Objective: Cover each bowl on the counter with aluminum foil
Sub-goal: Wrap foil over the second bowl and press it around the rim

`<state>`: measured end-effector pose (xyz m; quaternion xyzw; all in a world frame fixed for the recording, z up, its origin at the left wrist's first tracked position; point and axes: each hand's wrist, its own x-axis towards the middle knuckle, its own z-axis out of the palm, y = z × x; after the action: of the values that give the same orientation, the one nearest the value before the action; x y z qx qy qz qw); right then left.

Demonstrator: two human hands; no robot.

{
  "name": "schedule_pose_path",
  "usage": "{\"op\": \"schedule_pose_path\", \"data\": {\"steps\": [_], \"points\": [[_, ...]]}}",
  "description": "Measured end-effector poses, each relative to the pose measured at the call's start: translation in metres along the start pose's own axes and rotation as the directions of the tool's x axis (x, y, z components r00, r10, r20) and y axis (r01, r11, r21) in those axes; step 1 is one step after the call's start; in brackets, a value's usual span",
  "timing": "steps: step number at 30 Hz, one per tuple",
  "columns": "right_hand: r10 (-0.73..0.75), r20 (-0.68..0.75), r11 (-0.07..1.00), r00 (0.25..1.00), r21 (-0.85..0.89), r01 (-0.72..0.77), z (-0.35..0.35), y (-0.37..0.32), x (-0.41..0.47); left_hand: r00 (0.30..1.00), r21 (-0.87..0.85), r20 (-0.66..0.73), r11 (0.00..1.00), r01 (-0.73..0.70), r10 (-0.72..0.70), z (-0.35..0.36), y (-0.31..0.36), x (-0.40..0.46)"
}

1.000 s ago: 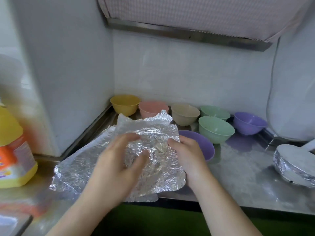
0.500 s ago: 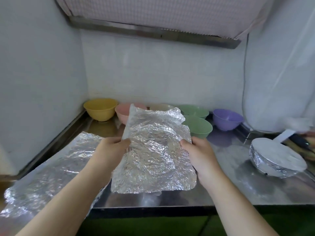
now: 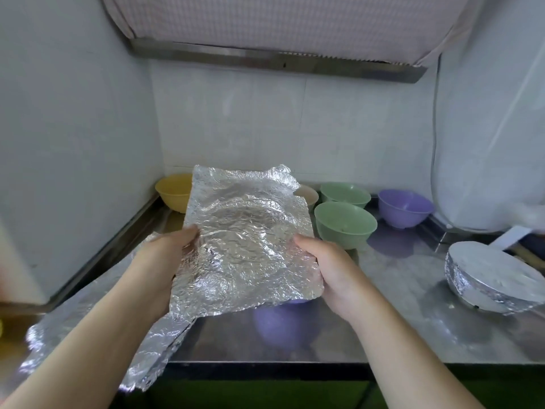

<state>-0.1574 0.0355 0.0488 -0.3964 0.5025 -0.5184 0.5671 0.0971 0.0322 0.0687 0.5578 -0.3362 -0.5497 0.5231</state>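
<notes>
Above the steel tabletop, a crinkled foil sheet is held up, left hand pinching its left edge, right hand its right. Uncovered bowls line the far wall; a foil-covered bowl sits right.

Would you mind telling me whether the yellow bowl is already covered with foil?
No, the yellow bowl in the back corner sits open, its inside showing bare.
</notes>
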Motion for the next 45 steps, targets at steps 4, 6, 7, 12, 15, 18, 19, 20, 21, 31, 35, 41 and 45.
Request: {"op": "schedule_pose_path", "data": {"steps": [4, 6, 7, 12, 15, 18, 19, 20, 21, 31, 35, 41, 45], "points": [[0.066, 0.11, 0.995, 0.992, 0.069, -0.074, -0.011, -0.006, -0.007, 0.997, 0.046, 0.076, 0.998, -0.031, 0.027, 0.013, -0.011, -0.002], [0.051, 0.1, 0.998, 0.994, 0.04, -0.055, -0.024, -0.009, -0.008, 0.996, 0.083, 0.086, 0.995, -0.046, 0.039, 0.022, -0.016, 0.0], [0.041, 0.072, 0.999, 0.997, 0.022, -0.042, -0.032, -0.009, -0.006, 0.994, 0.086, 0.104, 0.996, -0.038, 0.029, 0.027, -0.019, 0.001], [0.062, -0.078, 0.991, 0.995, -0.112, -0.07, -0.06, -0.01, -0.005, 0.99, 0.136, 0.127, 0.988, -0.072, 0.054, 0.047, -0.03, 0.018], [0.031, -0.198, 0.982, 0.98, -0.174, -0.066, -0.071, -0.01, -0.002, 0.987, 0.272, 0.083, 0.95, -0.154, 0.136, 0.061, -0.04, 0.028], [-0.103, -0.319, 0.927, 0.942, -0.373, -0.025, -0.077, -0.007, 0.004, 0.99, 0.367, 0.056, 0.92, -0.139, 0.127, 0.071, -0.047, 0.036], [-0.123, -0.327, 0.905, 0.937, -0.424, -0.029, -0.077, -0.005, 0.006, 0.989, 0.399, 0.049, 0.905, -0.145, 0.137, 0.072, -0.049, 0.039], [-0.129, -0.328, 0.887, 0.936, -0.461, -0.039, -0.076, -0.002, 0.008, 0.988, 0.42, 0.059, 0.895, -0.152, 0.14, 0.073, -0.05, 0.042], [-0.122, -0.325, 0.874, 0.938, -0.483, -0.054, -0.076, 0.001, 0.011, 0.989, 0.426, 0.074, 0.893, -0.146, 0.126, 0.074, -0.052, 0.045], [-0.124, -0.333, 0.943, 0.935, -0.333, 0.006, -0.078, 0.026, 0.028, 0.979, 0.387, 0.152, 0.903, -0.186, 0.137, 0.083, -0.065, 0.05], [-0.116, -0.347, 0.953, 0.931, -0.304, 0.005, -0.083, 0.03, 0.021, 0.98, 0.366, 0.164, 0.915, -0.167, 0.113, 0.079, -0.065, 0.04], [-0.091, -0.313, 0.959, 0.945, -0.284, -0.001, -0.089, 0.027, -0.002, 0.973, 0.389, 0.221, 0.909, -0.146, 0.062, 0.07, -0.062, 0.018], [-0.063, -0.314, 0.956, 0.947, -0.291, -0.033, -0.092, 0.027, -0.01, 0.972, 0.375, 0.234, 0.923, -0.09, -0.001, 0.064, -0.059, 0.009]]}}
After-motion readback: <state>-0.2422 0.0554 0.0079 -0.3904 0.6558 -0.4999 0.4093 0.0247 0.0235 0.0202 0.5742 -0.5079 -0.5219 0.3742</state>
